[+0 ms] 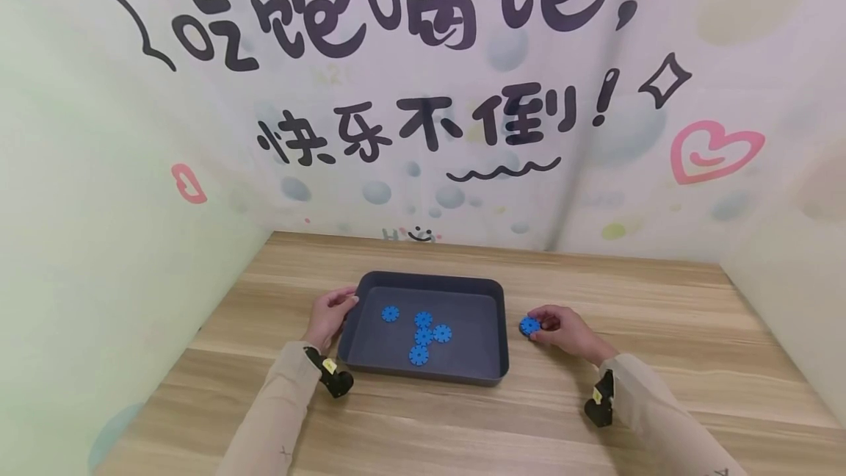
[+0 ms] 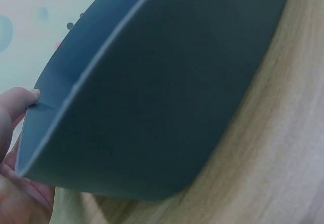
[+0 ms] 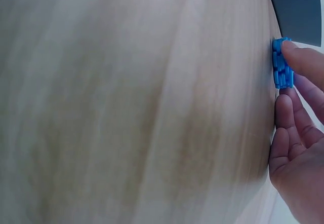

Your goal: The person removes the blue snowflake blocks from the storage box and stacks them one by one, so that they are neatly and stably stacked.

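A dark grey rectangular tray [image 1: 423,372] lies on the wooden table with several blue notched discs [image 1: 418,355] flat on its floor. One disc [image 1: 390,314] sits apart on the left, while the others cluster near the middle. At the tray's left side, my left hand [image 1: 328,316] grips the wall, its thumb [image 2: 23,98] over the rim and the other fingers outside. To the right of the tray, my right hand [image 1: 562,329] pinches a short stack of blue notched discs [image 3: 282,64] between thumb and fingers, at the table surface.
The wooden table [image 1: 449,424] runs back to a printed wall cloth [image 1: 410,197] with large dark lettering. Side walls stand at left and right. A black wrist camera [image 1: 335,380] is strapped to the left wrist, another black camera [image 1: 598,406] to the right.
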A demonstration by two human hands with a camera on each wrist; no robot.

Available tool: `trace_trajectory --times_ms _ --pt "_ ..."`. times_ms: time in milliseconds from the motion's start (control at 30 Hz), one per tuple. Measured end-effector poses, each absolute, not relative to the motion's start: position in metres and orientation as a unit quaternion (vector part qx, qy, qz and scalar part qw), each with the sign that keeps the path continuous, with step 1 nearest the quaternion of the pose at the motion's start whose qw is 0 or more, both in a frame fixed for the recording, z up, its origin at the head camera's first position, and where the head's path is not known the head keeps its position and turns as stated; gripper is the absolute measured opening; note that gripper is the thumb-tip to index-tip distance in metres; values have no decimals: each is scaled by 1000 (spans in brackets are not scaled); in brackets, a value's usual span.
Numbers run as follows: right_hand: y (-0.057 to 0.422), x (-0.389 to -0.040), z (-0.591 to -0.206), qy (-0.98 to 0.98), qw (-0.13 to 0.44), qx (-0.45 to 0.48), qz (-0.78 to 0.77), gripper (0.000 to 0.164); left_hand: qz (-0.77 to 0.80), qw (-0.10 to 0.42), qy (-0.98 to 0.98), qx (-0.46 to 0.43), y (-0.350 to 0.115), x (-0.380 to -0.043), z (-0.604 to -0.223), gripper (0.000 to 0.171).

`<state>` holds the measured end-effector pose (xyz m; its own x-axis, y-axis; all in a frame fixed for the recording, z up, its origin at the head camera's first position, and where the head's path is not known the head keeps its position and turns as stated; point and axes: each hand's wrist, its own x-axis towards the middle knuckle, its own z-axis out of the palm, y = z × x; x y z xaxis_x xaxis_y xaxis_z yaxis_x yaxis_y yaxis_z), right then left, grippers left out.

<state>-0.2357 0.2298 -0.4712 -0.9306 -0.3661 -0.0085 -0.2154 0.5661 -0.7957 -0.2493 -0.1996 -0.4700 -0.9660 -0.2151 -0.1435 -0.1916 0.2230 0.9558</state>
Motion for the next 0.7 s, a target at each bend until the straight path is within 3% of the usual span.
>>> trace_trajectory --times_ms 700 --pt "232 -234 -464 859 75 -179 -474 40 -612 19 -779 132 -199 -249 -471 31"
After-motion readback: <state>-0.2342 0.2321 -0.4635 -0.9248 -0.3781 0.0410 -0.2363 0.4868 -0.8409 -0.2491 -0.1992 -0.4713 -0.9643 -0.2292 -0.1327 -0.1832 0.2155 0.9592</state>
